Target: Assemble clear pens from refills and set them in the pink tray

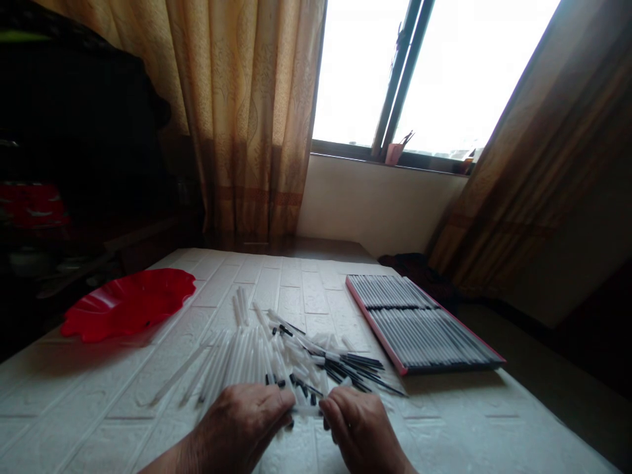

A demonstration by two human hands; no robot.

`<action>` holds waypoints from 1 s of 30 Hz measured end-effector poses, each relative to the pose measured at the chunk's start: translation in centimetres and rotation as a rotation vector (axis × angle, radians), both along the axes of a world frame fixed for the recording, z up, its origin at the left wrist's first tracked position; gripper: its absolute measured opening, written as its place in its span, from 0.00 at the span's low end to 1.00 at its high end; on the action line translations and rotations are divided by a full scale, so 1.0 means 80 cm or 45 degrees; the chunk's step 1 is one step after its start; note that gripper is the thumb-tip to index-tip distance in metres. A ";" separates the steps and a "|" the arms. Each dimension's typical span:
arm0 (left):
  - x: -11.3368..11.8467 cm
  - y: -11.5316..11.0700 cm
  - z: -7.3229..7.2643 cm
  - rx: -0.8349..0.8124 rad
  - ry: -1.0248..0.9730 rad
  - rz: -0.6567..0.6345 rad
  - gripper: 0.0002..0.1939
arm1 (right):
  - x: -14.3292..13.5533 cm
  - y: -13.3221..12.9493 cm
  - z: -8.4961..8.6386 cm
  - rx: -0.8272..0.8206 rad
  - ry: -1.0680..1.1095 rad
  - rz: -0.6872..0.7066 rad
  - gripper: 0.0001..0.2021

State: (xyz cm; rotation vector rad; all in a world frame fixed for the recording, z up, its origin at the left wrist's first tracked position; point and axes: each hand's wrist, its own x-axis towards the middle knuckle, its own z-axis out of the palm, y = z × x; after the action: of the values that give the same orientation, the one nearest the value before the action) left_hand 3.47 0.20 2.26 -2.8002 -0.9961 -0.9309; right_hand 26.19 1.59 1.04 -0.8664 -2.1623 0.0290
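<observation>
Head view: both hands (306, 421) on one white pen tube (307, 410)

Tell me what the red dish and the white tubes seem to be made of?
The red dish looks like glossy moulded plastic: it has a wavy rim and bright highlights. The white tubes seem to be thin, milky, half-clear plastic, since light shows through them. Both are guesses from looks.

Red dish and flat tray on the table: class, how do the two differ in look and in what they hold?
The red dish is round with a wavy, scalloped rim; the flat tray is a long rectangle with straight red edges. The red dish looks nearly bare inside; the flat tray is packed with neat rows of tubes. The dish sits far left, the tray right. Both rest on the white table.
</observation>
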 end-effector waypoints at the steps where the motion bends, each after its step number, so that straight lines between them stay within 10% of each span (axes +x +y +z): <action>1: 0.000 0.000 0.000 -0.006 -0.003 0.005 0.11 | 0.001 0.000 -0.001 -0.058 0.024 0.027 0.25; 7: -0.003 0.002 0.000 -0.053 -0.021 0.033 0.09 | 0.004 -0.005 -0.002 -0.156 0.173 0.081 0.04; 20: -0.001 0.000 0.002 -0.053 0.017 0.016 0.12 | 0.013 -0.002 -0.003 -0.258 -0.054 0.117 0.22; 30: -0.006 0.007 -0.004 -0.064 0.004 0.050 0.09 | 0.008 -0.003 -0.001 -0.132 0.119 0.081 0.06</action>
State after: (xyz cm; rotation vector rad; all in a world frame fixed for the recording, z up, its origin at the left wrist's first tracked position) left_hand 2.96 0.73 1.95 -2.8104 -1.0855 -0.9099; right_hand 26.84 1.34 1.00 -0.8375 -2.1147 0.2109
